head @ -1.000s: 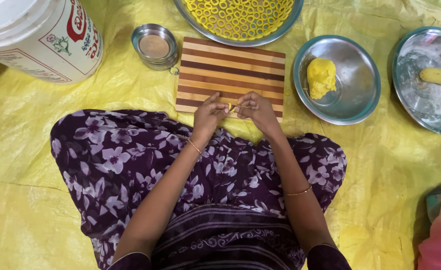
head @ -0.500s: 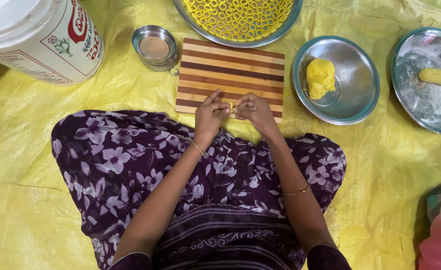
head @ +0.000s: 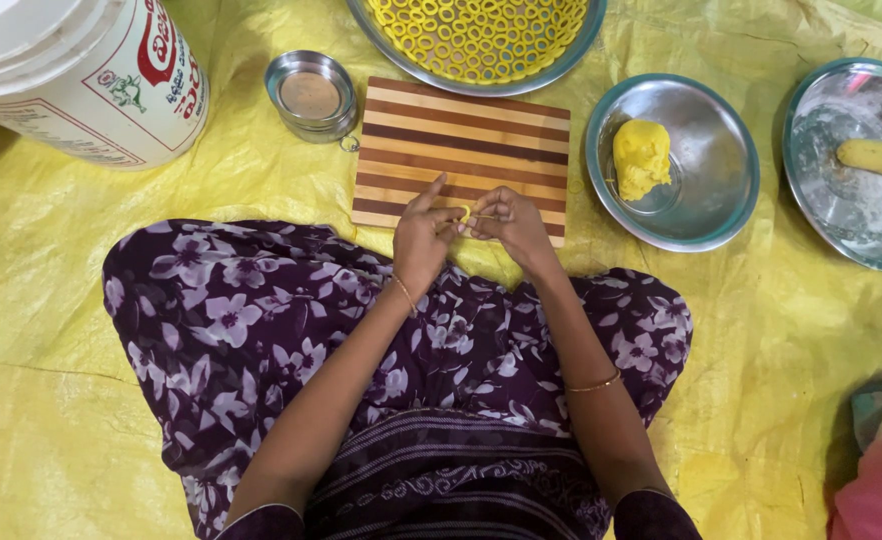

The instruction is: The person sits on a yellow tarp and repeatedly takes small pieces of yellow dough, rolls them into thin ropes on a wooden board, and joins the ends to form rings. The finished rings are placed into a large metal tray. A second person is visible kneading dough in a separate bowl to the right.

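Note:
My left hand (head: pixel 424 232) and my right hand (head: pixel 506 222) meet over the near edge of a striped wooden board (head: pixel 466 140). Between their fingertips they pinch a small thin piece of yellow dough (head: pixel 466 215). A lump of yellow dough (head: pixel 641 158) lies in a steel bowl (head: pixel 706 130) to the right of the board. Beyond the board stands a large steel tray (head: pixel 551 62) filled with several yellow dough rings (head: pixel 476 35). My lap is covered by purple flowered cloth (head: pixel 261 320).
A big white plastic bucket (head: pixel 71 75) stands at the far left, with a small steel cup (head: pixel 313 95) beside the board. A second steel plate (head: pixel 841 190) with a dough roll (head: pixel 879 158) is at the right edge. Yellow sheeting (head: pixel 81 420) covers the floor. Pink cloth (head: pixel 881 480) shows at the lower right.
Both hands stay at the board's near edge; the fingers have shifted slightly around the small dough piece. Nothing else has moved.

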